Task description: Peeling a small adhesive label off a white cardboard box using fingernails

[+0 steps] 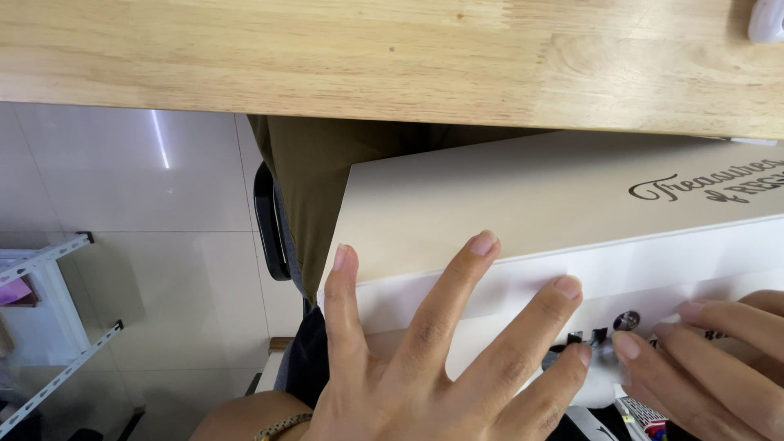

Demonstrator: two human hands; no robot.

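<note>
A flat cream-coloured box (523,204) with dark script lettering on its lid lies below the edge of a wooden tabletop (392,57). My left hand (433,351) rests spread on the box's white front side, fingers apart, thumb at the box's left corner. At the lower right, my right hand (710,359) has its fingertips on the same white side, meeting the left little finger at a small white-and-dark piece (604,355). What that piece is cannot be made out. A small round dark stud (626,320) sits on the white side just above it.
Olive-green clothing (306,180) and a black chair edge (265,220) show under the table. A white metal rack (49,327) stands at the left on a glossy pale tiled floor. A white object (768,20) lies on the tabletop's far right.
</note>
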